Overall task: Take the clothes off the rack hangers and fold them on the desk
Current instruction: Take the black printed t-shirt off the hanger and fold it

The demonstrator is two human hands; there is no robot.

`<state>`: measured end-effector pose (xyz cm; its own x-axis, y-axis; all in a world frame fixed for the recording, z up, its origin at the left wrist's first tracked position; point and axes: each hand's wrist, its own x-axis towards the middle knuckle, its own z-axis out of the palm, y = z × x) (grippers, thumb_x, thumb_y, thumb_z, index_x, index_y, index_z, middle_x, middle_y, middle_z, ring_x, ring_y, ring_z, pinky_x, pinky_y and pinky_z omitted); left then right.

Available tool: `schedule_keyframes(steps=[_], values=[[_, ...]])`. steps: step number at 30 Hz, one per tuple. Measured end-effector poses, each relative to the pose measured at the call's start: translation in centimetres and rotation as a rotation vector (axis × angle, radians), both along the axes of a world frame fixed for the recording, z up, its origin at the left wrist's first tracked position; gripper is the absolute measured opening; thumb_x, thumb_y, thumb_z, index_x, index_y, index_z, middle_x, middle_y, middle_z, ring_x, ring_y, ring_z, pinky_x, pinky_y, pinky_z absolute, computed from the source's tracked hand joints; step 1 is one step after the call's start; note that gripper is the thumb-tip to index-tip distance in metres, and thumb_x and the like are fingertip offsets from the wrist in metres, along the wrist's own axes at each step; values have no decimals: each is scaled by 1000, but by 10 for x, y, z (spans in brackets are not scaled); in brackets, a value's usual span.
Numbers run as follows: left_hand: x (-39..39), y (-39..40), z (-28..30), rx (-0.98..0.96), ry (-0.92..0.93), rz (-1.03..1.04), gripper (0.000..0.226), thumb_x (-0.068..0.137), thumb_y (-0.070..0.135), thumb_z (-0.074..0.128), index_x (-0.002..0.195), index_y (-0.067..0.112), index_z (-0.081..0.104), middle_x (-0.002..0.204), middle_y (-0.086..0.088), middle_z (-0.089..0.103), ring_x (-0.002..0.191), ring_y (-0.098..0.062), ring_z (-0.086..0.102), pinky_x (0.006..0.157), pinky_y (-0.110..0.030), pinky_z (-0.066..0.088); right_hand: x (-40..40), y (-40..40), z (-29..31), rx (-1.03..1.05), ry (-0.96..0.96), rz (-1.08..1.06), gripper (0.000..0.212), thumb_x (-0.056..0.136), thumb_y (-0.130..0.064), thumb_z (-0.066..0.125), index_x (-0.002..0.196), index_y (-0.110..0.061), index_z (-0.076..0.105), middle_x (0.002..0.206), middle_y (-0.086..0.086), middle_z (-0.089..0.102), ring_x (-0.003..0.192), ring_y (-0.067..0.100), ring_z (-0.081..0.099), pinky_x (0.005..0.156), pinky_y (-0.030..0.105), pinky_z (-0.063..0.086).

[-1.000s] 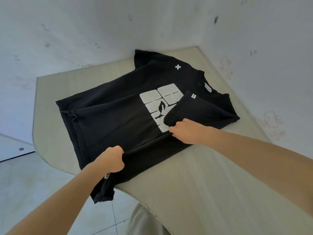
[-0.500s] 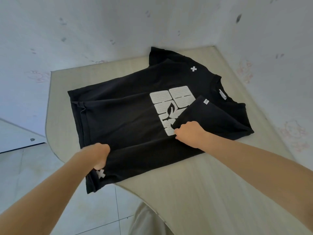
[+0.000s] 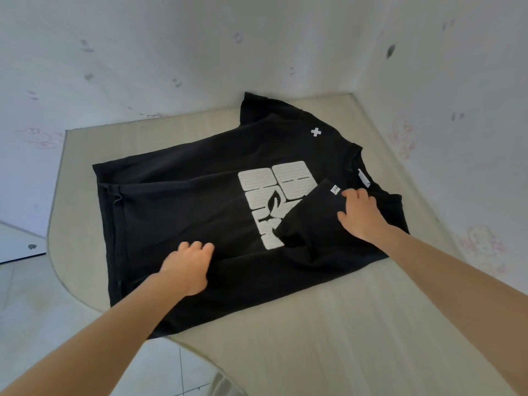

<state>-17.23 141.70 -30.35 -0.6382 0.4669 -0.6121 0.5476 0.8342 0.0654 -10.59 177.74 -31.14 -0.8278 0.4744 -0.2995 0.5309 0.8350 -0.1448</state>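
A black T-shirt (image 3: 183, 201) with a white block print lies spread on the beige desk (image 3: 357, 324), collar to the right. Its near side is folded over the body, and the near sleeve lies across part of the print. My left hand (image 3: 187, 267) rests flat on the folded near edge, fingers fairly straight. Resting on the folded sleeve near a small white label is my right hand (image 3: 360, 214), its fingers spread. The shirt's lower left corner hangs slightly over the desk's rounded edge.
White walls close the desk in at the back and right, meeting in a corner (image 3: 354, 90). The desk's curved front-left edge (image 3: 57, 270) drops to a tiled floor (image 3: 43, 338). Bare desk surface lies to the near right.
Both hands let go of the pinched fabric. The near side now lies folded over the body. My right hand slid up the sleeve toward the collar; my left moved onto the fold.
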Motion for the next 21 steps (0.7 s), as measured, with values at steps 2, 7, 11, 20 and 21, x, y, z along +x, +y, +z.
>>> schedule_keyframes(steps=[2,7,11,20,21], values=[[7,27,-5,173,-63,9,47,89,26,59,133,25,42,131,2,48,119,-21,43,98,-37,43,-1,13,-2,-26,-109,-152,67,93,-34,58,147,-11,25,146,19,32,131,43,35,104,50,34],[28,96,-25,529,-183,149,38,92,41,59,126,25,55,121,7,56,115,-13,51,100,-32,44,0,53,-15,-193,-76,-240,30,97,-33,52,118,-12,53,116,11,60,114,37,55,100,53,42],[29,134,-31,628,-199,238,47,91,40,61,135,28,48,115,10,54,109,-8,55,95,-28,48,3,65,-12,-263,195,-264,22,101,-23,46,117,-11,52,98,2,56,97,25,56,89,38,44],[9,169,-35,475,-200,365,37,82,28,69,114,22,52,101,7,60,91,-11,59,80,-29,52,7,100,-26,-299,18,-300,19,98,-20,50,110,-10,60,81,3,64,77,19,56,74,28,40],[6,175,-34,500,-231,463,40,81,34,71,113,20,53,99,5,62,89,-11,60,77,-27,51,4,101,-23,-330,30,-311,18,98,-20,51,110,-11,61,90,5,67,80,19,56,78,28,40]])
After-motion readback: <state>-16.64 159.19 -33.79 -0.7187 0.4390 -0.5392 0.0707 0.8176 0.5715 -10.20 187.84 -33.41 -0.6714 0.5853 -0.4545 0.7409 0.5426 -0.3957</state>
